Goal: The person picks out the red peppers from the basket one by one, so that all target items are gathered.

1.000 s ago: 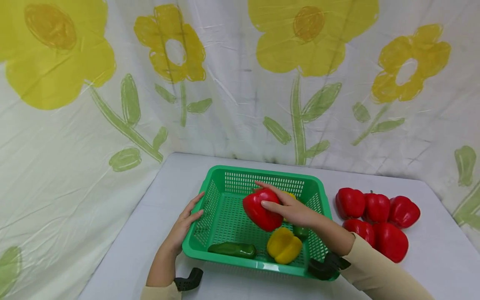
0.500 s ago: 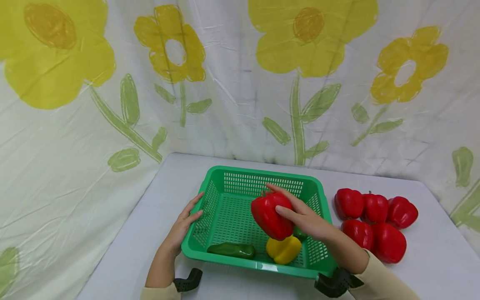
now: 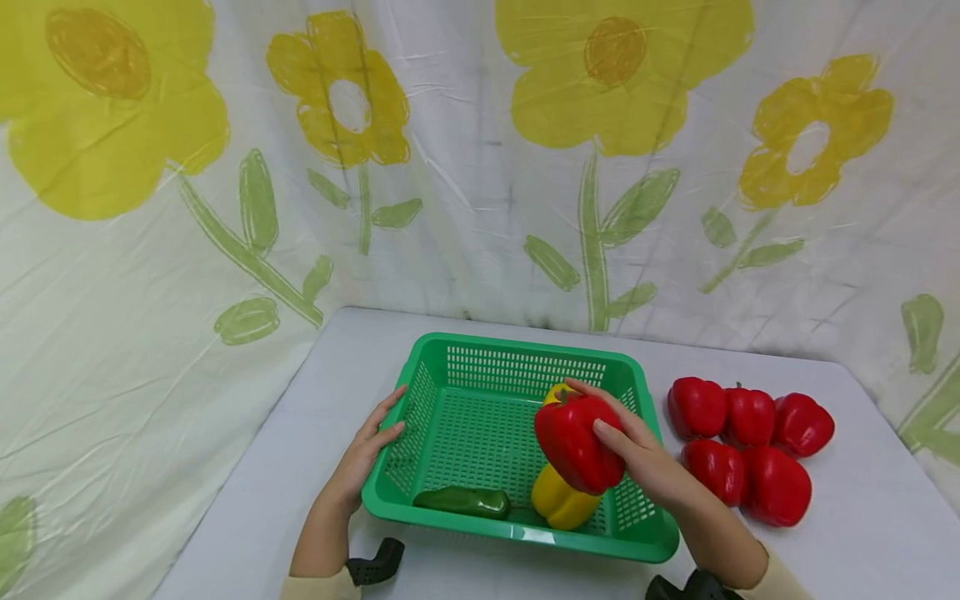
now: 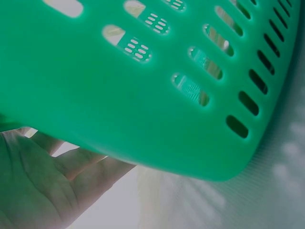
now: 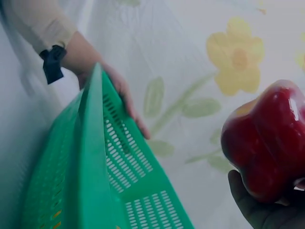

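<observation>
My right hand grips a red bell pepper, its green stem up, above the right side of a green plastic basket. In the right wrist view, the pepper sits against the fingers. My left hand rests on the basket's left rim with fingers fairly straight; the left wrist view shows the palm beside the basket's outer wall. Inside the basket lie a long green pepper and a yellow bell pepper, partly hidden by the red one. Another yellow piece shows behind.
Several red bell peppers stand grouped on the white table, right of the basket. Behind the table hangs a white cloth painted with yellow flowers. Black wrist mounts sit on both forearms.
My right hand has carried the red bell pepper rightward and slightly toward me, turning it more upright. The left hand has stayed on the basket rim.
</observation>
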Tool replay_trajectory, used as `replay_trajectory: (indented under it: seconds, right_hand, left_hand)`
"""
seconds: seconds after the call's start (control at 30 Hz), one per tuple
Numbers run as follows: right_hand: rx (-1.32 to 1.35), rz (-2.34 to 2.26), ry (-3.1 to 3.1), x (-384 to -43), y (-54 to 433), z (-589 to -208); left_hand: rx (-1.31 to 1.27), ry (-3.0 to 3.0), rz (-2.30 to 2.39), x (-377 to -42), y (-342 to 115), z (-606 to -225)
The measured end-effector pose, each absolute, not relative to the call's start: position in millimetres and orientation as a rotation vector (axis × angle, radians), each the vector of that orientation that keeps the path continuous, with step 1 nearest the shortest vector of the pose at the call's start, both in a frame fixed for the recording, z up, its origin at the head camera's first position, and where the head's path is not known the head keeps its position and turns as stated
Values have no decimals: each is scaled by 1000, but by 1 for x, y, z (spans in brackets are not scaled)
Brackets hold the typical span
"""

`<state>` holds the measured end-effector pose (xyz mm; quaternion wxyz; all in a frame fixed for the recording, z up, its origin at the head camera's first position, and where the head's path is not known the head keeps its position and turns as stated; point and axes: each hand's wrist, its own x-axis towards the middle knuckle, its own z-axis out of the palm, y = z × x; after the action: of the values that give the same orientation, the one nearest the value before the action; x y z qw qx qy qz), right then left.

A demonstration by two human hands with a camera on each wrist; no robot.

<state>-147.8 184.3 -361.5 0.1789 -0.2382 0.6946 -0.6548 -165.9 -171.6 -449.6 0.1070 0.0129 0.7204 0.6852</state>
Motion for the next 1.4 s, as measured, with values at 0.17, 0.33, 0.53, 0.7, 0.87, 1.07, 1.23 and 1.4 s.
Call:
replay_trajectory:
  seconds: [0.17,0.33,0.53,0.7,0.87,1.07,1.23,1.4]
  right_hand:
    - [-628,-1888,1976,-141,193,-368]
    - [-601,-1954,1944,-133,200,-375]
    - [-545,-2028,1973,-126,209,-382]
    - [-474,-2071,1998,-121,216,-387]
    - [-344,-2102,2052,-115,226,-393]
    - [-224,-2076,2125,-108,242,-396]
    - [-181,-2097,2201,-104,259,-401]
    - [-58,-2133,2230,-100,278,-409]
  left_hand:
    - [47,2119,2018,-166,-172,-449]
    - [37,2118,2021,-166,-172,-449]
    - [38,2117,2020,-166,-173,-450]
    - [40,2117,2016,-166,-172,-450]
    - [36,2121,2005,-165,-172,-450]
    - [48,2121,2009,-165,-172,-451]
    - [49,2121,2014,-165,-173,-451]
    - [44,2125,2012,-165,-173,-451]
